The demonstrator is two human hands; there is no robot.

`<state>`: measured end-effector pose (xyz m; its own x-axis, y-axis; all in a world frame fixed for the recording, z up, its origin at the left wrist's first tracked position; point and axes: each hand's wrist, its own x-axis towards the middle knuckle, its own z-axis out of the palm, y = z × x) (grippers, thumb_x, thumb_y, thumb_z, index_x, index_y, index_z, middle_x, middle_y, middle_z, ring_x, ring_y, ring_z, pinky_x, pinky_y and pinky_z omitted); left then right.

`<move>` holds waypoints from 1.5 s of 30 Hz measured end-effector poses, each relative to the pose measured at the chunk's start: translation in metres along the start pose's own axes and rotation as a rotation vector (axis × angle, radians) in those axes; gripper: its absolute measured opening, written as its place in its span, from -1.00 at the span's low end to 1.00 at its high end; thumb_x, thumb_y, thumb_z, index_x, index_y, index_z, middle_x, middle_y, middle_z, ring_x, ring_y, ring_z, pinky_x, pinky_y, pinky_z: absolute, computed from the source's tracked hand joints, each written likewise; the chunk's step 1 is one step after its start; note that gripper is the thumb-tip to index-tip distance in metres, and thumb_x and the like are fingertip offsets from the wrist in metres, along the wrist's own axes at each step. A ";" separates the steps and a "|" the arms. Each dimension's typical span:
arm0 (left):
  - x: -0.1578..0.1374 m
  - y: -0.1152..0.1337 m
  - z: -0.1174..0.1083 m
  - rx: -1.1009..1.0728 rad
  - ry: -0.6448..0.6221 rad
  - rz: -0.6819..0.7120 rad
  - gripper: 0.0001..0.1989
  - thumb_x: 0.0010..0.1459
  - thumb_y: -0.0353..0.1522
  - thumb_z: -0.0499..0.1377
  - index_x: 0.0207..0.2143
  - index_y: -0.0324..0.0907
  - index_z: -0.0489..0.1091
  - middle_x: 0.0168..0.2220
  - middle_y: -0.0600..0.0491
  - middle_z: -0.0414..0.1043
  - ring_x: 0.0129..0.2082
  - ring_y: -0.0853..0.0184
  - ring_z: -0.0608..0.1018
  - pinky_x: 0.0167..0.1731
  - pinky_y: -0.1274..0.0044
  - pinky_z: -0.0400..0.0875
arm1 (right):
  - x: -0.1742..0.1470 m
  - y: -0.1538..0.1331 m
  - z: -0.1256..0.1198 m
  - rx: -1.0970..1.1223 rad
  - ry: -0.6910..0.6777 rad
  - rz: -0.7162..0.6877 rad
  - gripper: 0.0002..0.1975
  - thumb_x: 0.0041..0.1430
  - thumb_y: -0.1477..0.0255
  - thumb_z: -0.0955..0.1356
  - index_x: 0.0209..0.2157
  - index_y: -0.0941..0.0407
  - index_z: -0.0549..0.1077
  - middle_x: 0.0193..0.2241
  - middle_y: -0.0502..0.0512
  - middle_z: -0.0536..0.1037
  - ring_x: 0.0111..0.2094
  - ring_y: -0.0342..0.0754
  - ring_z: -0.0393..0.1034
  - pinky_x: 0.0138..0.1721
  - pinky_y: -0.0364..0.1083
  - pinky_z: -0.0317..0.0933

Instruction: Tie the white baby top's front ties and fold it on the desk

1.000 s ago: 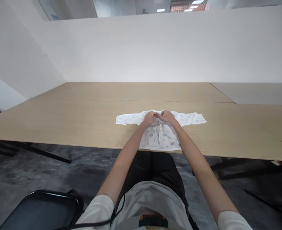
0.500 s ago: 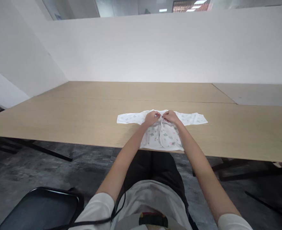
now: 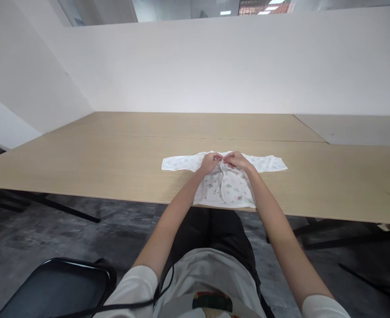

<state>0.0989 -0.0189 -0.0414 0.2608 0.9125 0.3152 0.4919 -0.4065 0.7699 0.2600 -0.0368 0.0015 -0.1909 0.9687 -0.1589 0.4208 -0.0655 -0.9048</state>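
A small white baby shirt (image 3: 237,187) with a scattered green and pink print lies spread on the table, sleeves stretched out to both sides and its hem at the front edge. Its front panels overlap along a curved edge down the middle. At the neckline my left hand (image 3: 210,162) pinches the fabric from the left. My right hand (image 3: 237,160) pinches the edge beside it, fingertips nearly touching those of the left. Whatever small fastening may lie between the fingers is hidden.
The wooden table (image 3: 115,163) runs wide to both sides, with a white partition wall (image 3: 195,70) behind it. A black chair (image 3: 62,287) stands at the lower left. A black cable (image 3: 131,305) crosses near my left sleeve.
My right hand has shifted slightly at the neckline, its fingers turned a little. My left hand and the shirt stay almost as they were.
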 end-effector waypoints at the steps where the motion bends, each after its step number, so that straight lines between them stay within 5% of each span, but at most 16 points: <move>1: 0.000 0.000 0.000 -0.019 -0.002 -0.003 -0.81 0.10 -0.39 0.14 -0.29 -0.23 0.52 -0.27 -0.01 0.57 -0.28 0.36 0.55 -0.18 0.53 0.39 | 0.000 0.000 0.001 -0.022 0.010 -0.015 -0.93 -0.05 0.63 0.32 -0.49 0.21 0.42 -0.63 -0.03 0.43 -0.68 -0.27 0.18 -0.69 -0.27 0.02; 8: -0.003 0.005 -0.001 -0.092 0.018 -0.039 -0.80 0.11 -0.36 0.15 -0.26 -0.27 0.49 -0.26 -0.07 0.57 -0.26 0.32 0.56 -0.17 0.51 0.40 | 0.005 0.007 0.008 -0.161 0.074 -0.091 -0.97 -0.04 0.57 0.33 -0.49 0.18 0.39 -0.79 -0.14 0.29 -0.76 -0.26 0.10 -0.69 -0.26 0.00; 15: -0.003 0.004 -0.002 -0.015 0.064 -0.033 -0.79 0.10 -0.39 0.13 -0.22 -0.20 0.48 -0.32 0.04 0.58 -0.38 0.39 0.53 -0.24 0.55 0.38 | 0.007 0.007 0.011 0.015 0.132 -0.006 -0.94 -0.08 0.56 0.33 -0.56 0.17 0.35 -0.81 -0.14 0.23 -0.77 -0.27 0.04 -0.73 -0.24 -0.10; 20: -0.004 0.007 -0.003 0.103 0.065 -0.026 -0.76 0.11 -0.40 0.10 -0.18 -0.19 0.47 -0.32 0.06 0.57 -0.41 0.39 0.50 -0.23 0.54 0.37 | 0.001 0.004 0.010 0.154 0.118 0.013 -0.85 -0.09 0.57 0.33 -0.63 0.15 0.26 -0.81 -0.15 0.16 -0.77 -0.31 -0.03 -0.74 -0.25 -0.15; 25: -0.007 0.012 -0.007 0.363 0.016 -0.026 -0.72 0.03 -0.48 0.09 -0.21 -0.16 0.50 -0.27 0.04 0.56 -0.24 0.30 0.51 -0.07 0.45 0.32 | 0.002 0.005 0.007 -0.014 0.198 0.050 -0.89 -0.09 0.58 0.36 -0.58 0.17 0.34 -0.79 -0.12 0.25 -0.76 -0.28 0.05 -0.72 -0.25 -0.07; 29: -0.012 0.020 -0.012 0.519 -0.029 -0.051 -0.75 -0.03 -0.52 0.07 -0.47 -0.16 0.54 -0.23 -0.03 0.53 -0.08 0.19 0.46 0.04 0.33 0.22 | -0.003 0.000 0.000 -0.103 0.003 0.016 -0.75 -0.02 0.44 0.40 -0.66 0.17 0.31 -0.80 -0.09 0.24 -0.78 -0.30 0.01 -0.73 -0.24 -0.08; 34: -0.014 0.027 -0.015 0.280 -0.189 -0.024 -0.73 -0.03 -0.47 0.08 -0.45 -0.11 0.58 -0.27 0.03 0.55 -0.13 0.21 0.48 0.09 0.28 0.17 | -0.012 -0.006 -0.004 -0.299 -0.299 0.077 -0.66 -0.07 0.26 0.47 -0.67 0.17 0.36 -0.79 -0.07 0.26 -0.79 -0.29 0.02 -0.77 -0.22 -0.12; 45: -0.017 0.026 -0.020 0.092 -0.315 -0.024 -0.83 -0.12 -0.25 0.27 -0.45 -0.11 0.59 -0.41 0.07 0.55 -0.30 0.29 0.49 0.04 0.35 0.22 | -0.008 0.003 -0.022 -0.187 -0.399 0.080 -0.74 -0.11 0.44 0.45 -0.69 0.17 0.33 -0.78 -0.09 0.27 -0.75 -0.31 0.03 -0.73 -0.25 -0.08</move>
<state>0.0906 -0.0443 -0.0162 0.4853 0.8686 0.1000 0.5697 -0.4009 0.7174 0.2823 -0.0393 0.0091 -0.4631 0.7919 -0.3981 0.5939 -0.0562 -0.8026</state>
